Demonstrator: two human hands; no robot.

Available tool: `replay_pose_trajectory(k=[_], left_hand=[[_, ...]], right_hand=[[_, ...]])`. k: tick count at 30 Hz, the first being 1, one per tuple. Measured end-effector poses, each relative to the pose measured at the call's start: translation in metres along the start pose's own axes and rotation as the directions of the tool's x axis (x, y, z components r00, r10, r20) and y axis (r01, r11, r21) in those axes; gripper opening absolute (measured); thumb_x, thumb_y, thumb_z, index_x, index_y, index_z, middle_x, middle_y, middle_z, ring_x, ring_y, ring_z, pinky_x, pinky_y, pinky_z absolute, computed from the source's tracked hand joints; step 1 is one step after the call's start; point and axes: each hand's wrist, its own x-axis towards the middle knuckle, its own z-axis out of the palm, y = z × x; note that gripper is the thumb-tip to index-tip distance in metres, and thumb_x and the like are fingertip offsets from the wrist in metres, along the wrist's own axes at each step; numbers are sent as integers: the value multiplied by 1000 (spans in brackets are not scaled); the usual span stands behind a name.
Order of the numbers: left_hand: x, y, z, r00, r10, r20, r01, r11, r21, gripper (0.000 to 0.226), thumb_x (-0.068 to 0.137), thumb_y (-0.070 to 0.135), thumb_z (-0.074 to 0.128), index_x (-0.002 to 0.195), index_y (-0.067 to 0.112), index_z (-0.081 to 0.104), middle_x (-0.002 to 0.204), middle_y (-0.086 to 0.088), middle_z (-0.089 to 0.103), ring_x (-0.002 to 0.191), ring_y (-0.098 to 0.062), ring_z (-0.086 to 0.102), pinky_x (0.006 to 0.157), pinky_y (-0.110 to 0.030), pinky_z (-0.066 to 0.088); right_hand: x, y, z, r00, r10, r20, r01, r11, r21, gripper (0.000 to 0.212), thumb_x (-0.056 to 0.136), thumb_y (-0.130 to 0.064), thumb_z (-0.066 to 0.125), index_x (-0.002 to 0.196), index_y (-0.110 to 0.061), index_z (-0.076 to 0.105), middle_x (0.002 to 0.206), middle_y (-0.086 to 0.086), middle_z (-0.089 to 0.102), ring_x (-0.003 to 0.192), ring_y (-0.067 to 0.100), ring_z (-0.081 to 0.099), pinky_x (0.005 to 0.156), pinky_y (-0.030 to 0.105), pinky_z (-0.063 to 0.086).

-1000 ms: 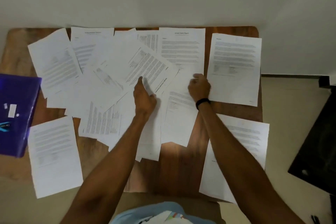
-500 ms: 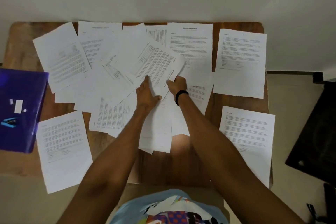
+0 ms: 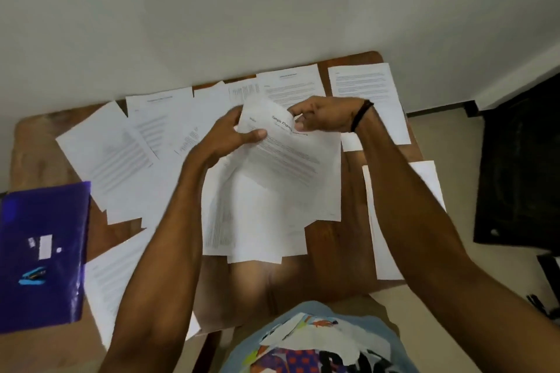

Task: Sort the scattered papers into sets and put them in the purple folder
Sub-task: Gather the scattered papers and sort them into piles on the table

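Observation:
Several printed white sheets lie scattered over the wooden table (image 3: 330,254). My left hand (image 3: 233,138) grips the top left edge of a small stack of papers (image 3: 281,179) lifted over the table's middle. My right hand (image 3: 321,115) pinches the top edge of the front sheet, whose bold heading shows between the hands. The stack hangs down and fans out toward me. The purple folder (image 3: 42,254) lies shut at the left edge, partly off the table.
A blue stapler (image 3: 33,277) and small white labels rest on the folder. Loose sheets remain at the far left (image 3: 106,154), far right (image 3: 369,94), right (image 3: 394,221) and near left (image 3: 112,281). A white wall backs the table. A black object (image 3: 518,166) stands at the right.
Both hands were pressing on sheets lying on the table; now they have gathered several sheets and lifted them off the table as a stack. The camera view tilted down and to the right.

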Motion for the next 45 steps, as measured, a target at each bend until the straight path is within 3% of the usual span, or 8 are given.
replay_pose_trajectory(k=[6, 11, 16, 20, 25, 35, 40, 45], left_hand=[[-29, -13, 3, 997, 17, -79, -39, 958, -284, 40, 84, 21, 78, 122, 13, 67, 115, -4, 73, 106, -23, 70, 95, -50, 55], [-43, -32, 5, 969, -62, -239, -29, 933, -359, 40, 87, 23, 76, 124, 13, 66, 114, -3, 73, 100, -16, 72, 81, -32, 60], [-46, -62, 16, 867, -169, -469, -50, 906, -420, 28, 88, 17, 75, 114, 12, 69, 110, -6, 72, 100, -20, 70, 88, -37, 58], [-50, -86, 38, 803, -243, -545, 24, 925, -379, 9, 88, 19, 73, 94, 19, 67, 98, -5, 69, 91, -24, 67, 92, -50, 56], [-60, -97, 67, 856, -390, -339, 217, 867, -449, 34, 88, 13, 74, 121, 10, 64, 118, -6, 69, 105, -24, 66, 92, -38, 53], [-81, -97, 147, 874, -305, -379, 253, 950, -181, 14, 90, 8, 70, 100, 15, 62, 97, -3, 65, 96, -28, 65, 90, -41, 54], [-76, -100, 193, 898, -337, -282, 314, 941, -124, 16, 89, 11, 71, 103, 15, 62, 105, -5, 68, 97, -28, 66, 90, -50, 56], [-84, -102, 226, 886, -376, -273, 362, 927, -103, 26, 90, 14, 70, 114, 10, 61, 119, -11, 67, 105, -31, 64, 94, -49, 55]], right_hand=[[-18, -17, 4, 976, -4, -216, 47, 979, 198, 46, 92, -42, 63, 125, -10, 65, 123, 5, 70, 112, 21, 68, 91, 35, 55], [-21, 27, 52, 948, -32, -316, 261, 647, 717, 53, 102, -49, 42, 139, -13, 55, 141, 12, 58, 132, 32, 54, 109, 47, 45], [0, 94, 130, 775, 251, -580, -38, 935, 354, 22, 84, -23, 81, 101, -13, 71, 111, 0, 70, 108, 21, 65, 88, 31, 53], [1, 117, 172, 693, 368, -620, -178, 921, 347, 33, 83, -21, 81, 111, -6, 71, 117, 11, 70, 109, 27, 65, 89, 31, 52], [-19, 126, 182, 592, 403, -698, -158, 907, 390, 38, 93, -23, 71, 124, -3, 63, 126, 13, 66, 115, 29, 61, 90, 27, 47], [-75, 167, 172, 587, 460, -666, -265, 887, 378, 63, 97, -23, 63, 152, -11, 35, 152, 7, 43, 138, 25, 42, 111, 27, 32], [-112, 203, 173, 489, 501, -714, -233, 864, 447, 46, 93, -11, 66, 138, -7, 55, 136, 11, 60, 127, 28, 54, 107, 31, 43], [-138, 230, 178, 507, 522, -686, -207, 846, 491, 39, 94, -8, 64, 133, -4, 58, 135, 11, 60, 125, 27, 55, 102, 25, 42]])
